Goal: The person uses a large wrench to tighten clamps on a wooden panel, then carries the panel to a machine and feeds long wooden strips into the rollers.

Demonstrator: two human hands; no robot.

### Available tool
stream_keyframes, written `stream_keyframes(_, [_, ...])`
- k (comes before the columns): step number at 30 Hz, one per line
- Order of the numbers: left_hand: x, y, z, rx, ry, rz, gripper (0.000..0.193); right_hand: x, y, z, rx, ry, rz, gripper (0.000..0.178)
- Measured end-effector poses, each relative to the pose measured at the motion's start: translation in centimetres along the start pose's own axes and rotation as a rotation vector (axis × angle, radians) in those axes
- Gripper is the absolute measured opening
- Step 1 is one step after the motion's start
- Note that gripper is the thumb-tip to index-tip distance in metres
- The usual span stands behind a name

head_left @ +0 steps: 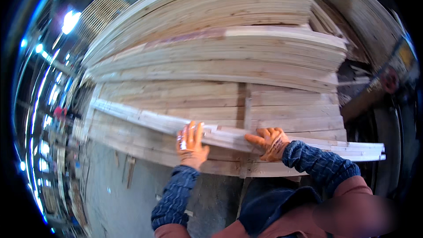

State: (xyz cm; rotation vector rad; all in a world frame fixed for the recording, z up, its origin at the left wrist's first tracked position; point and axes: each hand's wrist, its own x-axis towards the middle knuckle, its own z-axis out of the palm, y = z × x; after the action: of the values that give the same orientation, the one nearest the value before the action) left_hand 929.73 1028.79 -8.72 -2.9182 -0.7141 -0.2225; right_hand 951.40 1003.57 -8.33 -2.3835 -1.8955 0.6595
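A bundle of long, pale wooden strips (224,137) lies slantwise over a layer of flat boards (282,110), its right end jutting past them. Both my hands wear orange gloves. My left hand (191,147) rests on the near side of the strips, fingers stretched out across the wood. Further right, my right hand (272,144) lies on top of the same strips with fingers apart, its thumb side pointing left. Neither hand is wrapped round the wood.
Behind the layer rises a stack of boards (211,59), with a taller stack (229,2) beyond it. Machinery with a round reddish part (389,79) stands at the right. Wood scraps (130,172) lie on the grey floor (110,194) at the lower left.
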Motion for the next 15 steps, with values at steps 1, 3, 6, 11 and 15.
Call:
stream_keyframes(1, [0.7,-1.3,-0.4,0.028,-0.054,0.028,0.101,-1.6,0.6,0.8,-0.017,0.02,-0.011,0.097])
stream_keyframes(3, [3.1,-2.9,-0.8,0.039,-0.189,0.108,0.105,-5.7,2.8,1.4,0.001,0.031,0.004,0.093])
stream_keyframes(6, [5.1,-6.6,-0.8,0.137,-0.43,0.181,0.108,-12.2,5.8,2.5,-0.025,0.017,0.024,0.094])
stream_keyframes(11, [5.3,-8.2,2.7,0.093,-0.335,0.46,0.085,-21.3,10.8,4.7,0.04,0.088,0.083,0.099])
stream_keyframes(15, [5.1,-6.9,2.4,0.217,-0.379,0.487,0.061,-22.0,11.6,6.9,0.055,0.239,0.066,0.102])
